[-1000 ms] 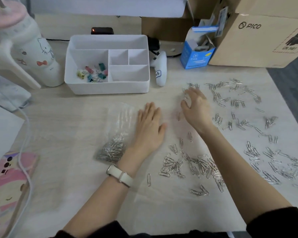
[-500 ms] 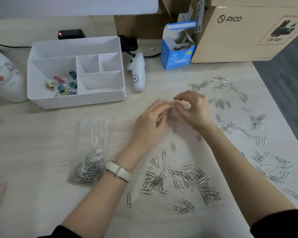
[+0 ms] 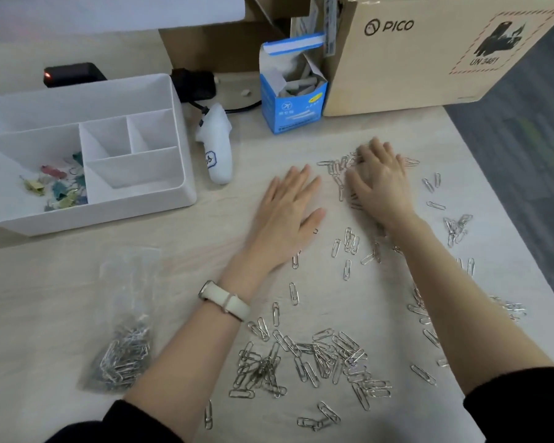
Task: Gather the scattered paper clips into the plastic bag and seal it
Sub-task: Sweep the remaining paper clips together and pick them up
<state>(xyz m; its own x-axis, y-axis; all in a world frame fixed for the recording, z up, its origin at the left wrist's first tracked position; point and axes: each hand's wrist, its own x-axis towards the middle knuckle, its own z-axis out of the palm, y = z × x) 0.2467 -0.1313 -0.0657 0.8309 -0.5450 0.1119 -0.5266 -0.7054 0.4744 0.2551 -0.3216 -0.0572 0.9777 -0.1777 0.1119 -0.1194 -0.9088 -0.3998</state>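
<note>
Silver paper clips (image 3: 314,366) lie scattered over the desk, with a dense patch near the front and more around my right arm. A clear plastic bag (image 3: 125,330) lies flat at the left, open-looking, with a heap of clips in its lower end. My left hand (image 3: 285,215) rests palm down on the desk with straight fingers and holds nothing. My right hand (image 3: 381,183) lies flat over a cluster of clips at the far middle, fingers spread and pressing on them.
A white divided organiser (image 3: 160,199) with coloured binder clips stands at the left. A white controller (image 3: 216,148), a blue open box (image 3: 293,100) and a large cardboard box (image 3: 429,59) stand behind. The desk's right edge (image 3: 506,199) drops to dark floor.
Both hands were together, fingertips pinching clips at the middle. They have parted: the left lies flat, and the right has reached further back over the far clips. The camera view shifted left.
</note>
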